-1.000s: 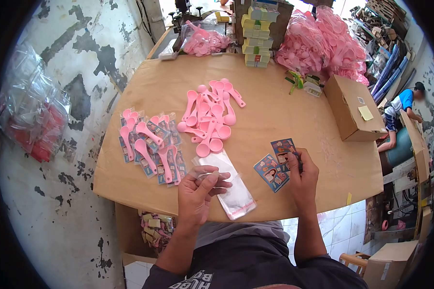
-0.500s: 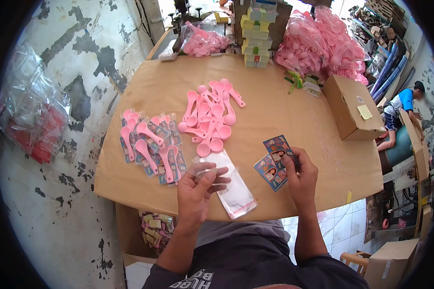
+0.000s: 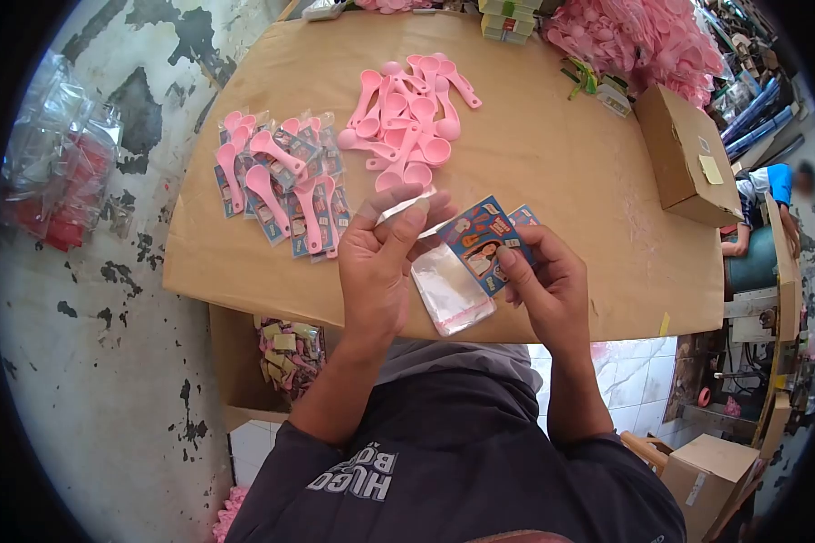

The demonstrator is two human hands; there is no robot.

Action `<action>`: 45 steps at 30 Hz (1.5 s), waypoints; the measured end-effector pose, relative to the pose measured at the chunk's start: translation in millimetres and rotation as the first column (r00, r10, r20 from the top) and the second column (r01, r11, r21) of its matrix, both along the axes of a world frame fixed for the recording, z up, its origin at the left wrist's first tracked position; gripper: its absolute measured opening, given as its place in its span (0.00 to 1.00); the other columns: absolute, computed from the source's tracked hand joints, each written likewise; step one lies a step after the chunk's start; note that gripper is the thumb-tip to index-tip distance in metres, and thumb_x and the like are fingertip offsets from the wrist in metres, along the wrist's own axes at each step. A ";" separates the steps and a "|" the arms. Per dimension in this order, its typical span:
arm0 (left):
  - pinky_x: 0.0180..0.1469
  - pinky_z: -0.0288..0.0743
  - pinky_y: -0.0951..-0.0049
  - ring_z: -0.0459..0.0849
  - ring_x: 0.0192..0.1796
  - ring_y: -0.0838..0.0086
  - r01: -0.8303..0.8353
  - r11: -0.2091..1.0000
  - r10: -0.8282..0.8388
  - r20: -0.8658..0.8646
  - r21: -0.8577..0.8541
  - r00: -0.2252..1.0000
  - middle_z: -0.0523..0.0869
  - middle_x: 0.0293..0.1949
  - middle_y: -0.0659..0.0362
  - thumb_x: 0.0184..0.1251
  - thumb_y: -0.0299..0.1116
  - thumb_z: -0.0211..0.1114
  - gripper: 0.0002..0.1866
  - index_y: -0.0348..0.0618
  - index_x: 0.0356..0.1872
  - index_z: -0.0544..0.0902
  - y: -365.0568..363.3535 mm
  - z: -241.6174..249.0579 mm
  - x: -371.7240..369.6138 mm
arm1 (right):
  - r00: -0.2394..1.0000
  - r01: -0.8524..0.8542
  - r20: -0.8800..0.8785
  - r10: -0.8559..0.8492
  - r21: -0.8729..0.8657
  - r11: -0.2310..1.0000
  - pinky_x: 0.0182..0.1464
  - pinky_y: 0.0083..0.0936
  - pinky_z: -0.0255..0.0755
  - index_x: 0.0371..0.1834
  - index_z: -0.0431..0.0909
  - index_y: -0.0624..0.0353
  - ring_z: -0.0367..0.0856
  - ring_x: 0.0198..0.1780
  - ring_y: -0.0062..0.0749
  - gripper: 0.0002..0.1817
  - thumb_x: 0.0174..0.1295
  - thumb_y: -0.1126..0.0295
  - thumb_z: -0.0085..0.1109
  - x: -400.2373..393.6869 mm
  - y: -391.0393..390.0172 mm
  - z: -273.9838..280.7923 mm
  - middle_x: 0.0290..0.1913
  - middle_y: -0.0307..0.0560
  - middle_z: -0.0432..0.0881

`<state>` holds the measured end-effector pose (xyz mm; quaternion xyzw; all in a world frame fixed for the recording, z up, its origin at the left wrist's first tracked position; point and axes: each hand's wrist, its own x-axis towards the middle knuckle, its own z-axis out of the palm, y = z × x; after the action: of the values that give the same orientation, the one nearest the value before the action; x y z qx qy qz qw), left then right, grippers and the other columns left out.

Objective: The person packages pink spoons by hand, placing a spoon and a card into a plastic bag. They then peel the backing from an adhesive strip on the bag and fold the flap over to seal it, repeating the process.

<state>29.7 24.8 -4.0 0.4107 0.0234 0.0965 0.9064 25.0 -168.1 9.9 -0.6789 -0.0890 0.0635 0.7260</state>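
Observation:
My left hand (image 3: 380,262) pinches a clear plastic bag (image 3: 406,206) between thumb and fingers. My right hand (image 3: 552,285) grips blue printed cards (image 3: 480,242), one in front of another, and their left edge is close to the bag. Beneath both hands, a stack of clear plastic bags (image 3: 448,294) lies on the brown-covered table (image 3: 561,163). Loose pink measuring spoons (image 3: 394,109) are heaped beyond my left hand. Farther left are several spoons with blue cards in clear bags (image 3: 281,185).
At the back right stand a cardboard box (image 3: 684,158) and large bags of pink spoons (image 3: 634,45). Yellowish card stacks (image 3: 509,23) sit at the far edge. Clear bags hang on the left wall (image 3: 63,154). Another person (image 3: 770,195) is bent over at the far right.
The view has tilted downward. My right hand has brought the cards leftward, close to the plastic bag in my left hand. The cards now overlap more.

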 end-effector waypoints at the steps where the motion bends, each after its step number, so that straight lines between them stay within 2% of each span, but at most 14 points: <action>1: 0.54 0.87 0.66 0.91 0.55 0.63 -0.014 1.000 0.014 0.000 0.014 1.000 0.90 0.51 0.46 0.77 0.29 0.65 0.15 0.36 0.60 0.80 -1.3 -2.1 0.3 | 1.000 0.001 0.003 -0.001 0.001 1.000 0.32 0.14 0.71 0.55 0.80 0.66 0.76 0.32 0.12 0.12 0.75 0.71 0.63 0.1 2.4 1.0 0.41 0.37 0.83; 7: 0.53 0.86 0.69 0.91 0.51 0.68 0.042 0.999 -0.042 -0.016 0.021 0.999 0.91 0.48 0.48 0.77 0.29 0.66 0.16 0.35 0.60 0.80 -1.8 -14.3 -2.0 | 0.996 0.087 0.008 -0.088 0.084 0.993 0.31 0.14 0.71 0.55 0.79 0.66 0.76 0.32 0.12 0.11 0.76 0.72 0.61 -3.4 9.3 -3.6 0.39 0.38 0.83; 10: 0.52 0.86 0.70 0.91 0.49 0.72 0.071 0.997 -0.070 -0.022 0.036 0.997 0.91 0.47 0.50 0.76 0.27 0.66 0.16 0.34 0.60 0.80 -4.0 -13.9 -4.3 | 1.000 0.019 -0.020 -0.017 0.068 0.997 0.32 0.14 0.71 0.56 0.79 0.66 0.77 0.32 0.12 0.12 0.76 0.72 0.61 -6.0 9.5 -5.3 0.39 0.37 0.84; 12: 0.51 0.86 0.70 0.91 0.47 0.73 0.074 0.995 -0.072 -0.029 0.060 0.997 0.91 0.47 0.51 0.76 0.25 0.66 0.15 0.33 0.59 0.80 -3.8 -13.2 -6.5 | 0.995 -0.088 -0.054 0.085 -0.059 0.994 0.33 0.14 0.72 0.57 0.79 0.67 0.78 0.33 0.12 0.13 0.75 0.72 0.62 -7.1 7.5 -2.2 0.39 0.37 0.84; 16: 0.52 0.84 0.76 0.89 0.48 0.76 0.108 0.984 -0.104 -0.034 0.144 0.994 0.91 0.47 0.50 0.75 0.26 0.68 0.15 0.30 0.58 0.80 -4.2 -9.2 -10.5 | 0.989 -0.142 -0.060 0.137 -0.079 0.987 0.34 0.15 0.73 0.58 0.78 0.68 0.79 0.34 0.14 0.14 0.75 0.71 0.62 0.4 -0.4 -3.5 0.39 0.39 0.85; 18: 0.51 0.83 0.77 0.89 0.48 0.76 0.138 0.976 -0.133 -0.042 0.171 0.990 0.91 0.47 0.50 0.75 0.25 0.68 0.15 0.30 0.57 0.80 -5.4 -8.7 -10.6 | 0.994 -0.080 -0.065 0.085 0.080 0.994 0.35 0.17 0.75 0.55 0.78 0.67 0.81 0.34 0.17 0.12 0.74 0.72 0.63 3.2 -0.5 -6.1 0.40 0.40 0.85; 21: 0.50 0.83 0.77 0.89 0.47 0.77 0.135 0.979 -0.130 -0.039 0.152 0.991 0.91 0.47 0.51 0.74 0.26 0.69 0.15 0.30 0.57 0.80 -8.6 -11.5 -9.3 | 0.997 0.019 -0.083 -0.005 0.180 0.983 0.37 0.19 0.77 0.51 0.77 0.65 0.83 0.35 0.20 0.10 0.73 0.73 0.64 4.8 3.3 -12.4 0.41 0.42 0.86; 25: 0.48 0.83 0.78 0.89 0.46 0.79 0.099 0.985 -0.099 -0.008 0.142 0.995 0.92 0.46 0.53 0.74 0.26 0.69 0.15 0.32 0.56 0.81 -20.5 -8.0 -11.0 | 0.993 0.044 -0.120 -0.015 0.238 0.970 0.38 0.18 0.77 0.49 0.76 0.63 0.84 0.36 0.20 0.09 0.72 0.73 0.66 0.9 12.4 -12.9 0.40 0.41 0.85; 27: 0.48 0.82 0.78 0.89 0.45 0.80 0.094 0.984 -0.096 0.003 0.148 0.995 0.92 0.45 0.54 0.74 0.27 0.69 0.14 0.32 0.56 0.82 -24.2 -8.6 -13.2 | 0.994 0.110 -0.019 -0.108 0.214 0.971 0.38 0.17 0.76 0.49 0.76 0.63 0.83 0.38 0.18 0.11 0.71 0.72 0.67 -1.0 19.2 -14.9 0.40 0.40 0.85; 31: 0.51 0.81 0.77 0.87 0.48 0.80 0.068 0.983 -0.073 0.027 0.168 0.997 0.90 0.49 0.55 0.75 0.26 0.69 0.14 0.33 0.56 0.82 -27.4 -13.5 -13.9 | 0.992 0.126 -0.007 -0.128 0.229 0.965 0.38 0.15 0.75 0.49 0.76 0.63 0.82 0.39 0.16 0.11 0.71 0.71 0.68 -3.4 24.4 -21.5 0.41 0.39 0.85; 34: 0.55 0.81 0.75 0.86 0.52 0.80 0.047 0.989 -0.055 0.053 0.140 0.997 0.88 0.53 0.56 0.75 0.26 0.68 0.15 0.34 0.59 0.80 -31.9 -14.8 -13.8 | 0.995 0.096 -0.028 -0.092 0.226 0.969 0.39 0.16 0.75 0.53 0.77 0.65 0.82 0.39 0.16 0.13 0.72 0.71 0.67 -3.0 26.5 -22.5 0.43 0.40 0.85; 39: 0.59 0.80 0.73 0.85 0.55 0.78 0.039 0.997 -0.041 0.032 0.063 0.999 0.86 0.57 0.55 0.76 0.25 0.66 0.19 0.34 0.64 0.77 -30.5 -2.6 -11.3 | 0.999 -0.010 -0.029 0.017 0.229 0.973 0.48 0.21 0.81 0.63 0.76 0.69 0.85 0.45 0.20 0.17 0.75 0.73 0.60 -8.2 24.2 -15.2 0.48 0.44 0.86; 43: 0.58 0.81 0.72 0.86 0.55 0.77 0.072 0.997 -0.073 0.032 0.039 0.997 0.87 0.58 0.54 0.77 0.25 0.65 0.18 0.33 0.64 0.77 -27.4 1.7 -9.6 | 0.999 -0.018 -0.038 0.027 0.215 0.976 0.50 0.23 0.82 0.63 0.77 0.70 0.87 0.47 0.22 0.16 0.76 0.75 0.58 -11.8 23.1 -16.0 0.48 0.45 0.87; 45: 0.58 0.81 0.72 0.87 0.54 0.77 0.082 0.996 -0.083 0.033 0.023 0.996 0.87 0.58 0.54 0.77 0.25 0.64 0.18 0.33 0.64 0.77 -28.8 1.0 -10.6 | 1.000 -0.022 -0.017 0.026 0.194 0.981 0.48 0.23 0.83 0.60 0.78 0.69 0.88 0.45 0.23 0.15 0.75 0.75 0.60 -7.6 21.0 -20.2 0.46 0.46 0.88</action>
<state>19.1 -4.0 -2.9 0.4194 -0.0099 0.0661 0.9053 17.4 -147.1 -10.3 -0.6033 -0.0960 0.0697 0.7887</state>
